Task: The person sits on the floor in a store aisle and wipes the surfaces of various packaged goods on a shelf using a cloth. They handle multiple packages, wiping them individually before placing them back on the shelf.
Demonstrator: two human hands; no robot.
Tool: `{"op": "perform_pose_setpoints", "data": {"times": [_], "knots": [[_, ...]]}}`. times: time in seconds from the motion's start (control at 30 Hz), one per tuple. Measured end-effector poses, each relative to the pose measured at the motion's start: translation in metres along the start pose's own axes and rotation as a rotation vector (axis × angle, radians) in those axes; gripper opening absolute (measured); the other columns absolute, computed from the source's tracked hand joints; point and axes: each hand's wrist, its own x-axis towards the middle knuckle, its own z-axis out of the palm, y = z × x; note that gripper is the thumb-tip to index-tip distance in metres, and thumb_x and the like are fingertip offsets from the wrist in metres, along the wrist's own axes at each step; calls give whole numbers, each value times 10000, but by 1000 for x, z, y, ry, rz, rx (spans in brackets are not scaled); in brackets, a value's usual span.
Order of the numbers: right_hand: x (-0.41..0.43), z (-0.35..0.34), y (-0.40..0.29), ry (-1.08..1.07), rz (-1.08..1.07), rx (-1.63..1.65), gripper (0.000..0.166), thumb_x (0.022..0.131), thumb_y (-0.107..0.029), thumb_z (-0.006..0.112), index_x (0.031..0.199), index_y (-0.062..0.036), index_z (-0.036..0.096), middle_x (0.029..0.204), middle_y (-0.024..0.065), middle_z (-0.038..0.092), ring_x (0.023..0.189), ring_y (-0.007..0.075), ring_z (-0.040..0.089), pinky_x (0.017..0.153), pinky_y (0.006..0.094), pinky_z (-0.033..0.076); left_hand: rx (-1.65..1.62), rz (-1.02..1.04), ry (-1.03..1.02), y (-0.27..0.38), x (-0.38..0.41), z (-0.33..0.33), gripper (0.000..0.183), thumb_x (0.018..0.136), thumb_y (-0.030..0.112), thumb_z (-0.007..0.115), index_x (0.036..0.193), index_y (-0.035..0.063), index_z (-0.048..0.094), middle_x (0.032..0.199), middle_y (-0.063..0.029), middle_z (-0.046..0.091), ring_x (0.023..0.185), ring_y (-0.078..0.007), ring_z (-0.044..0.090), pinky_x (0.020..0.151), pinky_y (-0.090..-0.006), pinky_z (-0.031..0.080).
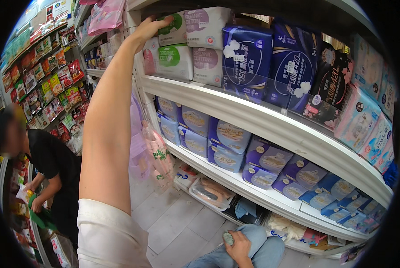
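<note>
My left hand [149, 30] is stretched up to the left end of the upper shelf. Its fingers, slightly blurred, reach over the upper corner of a white soft pack with a green circle [177, 24]; whether they grip it is unclear. Under that pack sits a matching green-marked one [173, 57], and beside them are two packs with purple circles [206, 28]. Low in the view my right hand [240, 248] rests on my denim-covered knee [253, 234], holding a crumpled grey-green cloth [228, 238].
Dark blue sanitary pad packs [248, 63] continue along the upper shelf [220, 102]. Purple and light-blue packs [230, 132] fill the shelf below. Plastic bags [158, 154] hang at the shelf's end. At left a person in black [57, 160] holds a green cloth [41, 217] near racks of packets.
</note>
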Motion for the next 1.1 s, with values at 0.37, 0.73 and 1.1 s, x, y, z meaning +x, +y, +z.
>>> {"op": "perform_pose_setpoints", "data": {"times": [0.37, 0.73, 1.1], "knots": [[1, 4, -7, -9, 12, 19, 296, 708, -219, 794, 967, -95, 721, 859, 84, 657, 791, 306, 659, 694, 403, 532, -488, -1, -61, -26, 26, -5, 565, 886, 305, 705, 1355, 44, 528, 1407, -66, 523, 1265, -161, 464, 1032, -314, 345], [3, 6, -10, 9, 21, 24, 282, 730, -226, 770, 977, -96, 728, 858, 86, 663, 794, 312, 662, 697, 413, 531, -317, -108, 7, -24, 39, 15, 918, 889, 717, 498, 1528, 77, 339, 1608, -114, 278, 1489, -271, 177, 1202, -450, 34], [3, 2, -11, -13, 10, 36, 309, 714, -227, 778, 988, -92, 732, 870, 81, 667, 794, 307, 665, 712, 400, 534, -363, -53, -9, -32, 39, 11, 926, 828, 703, 614, 1480, 72, 427, 1557, -121, 375, 1476, -293, 216, 1195, -479, 38]]}}
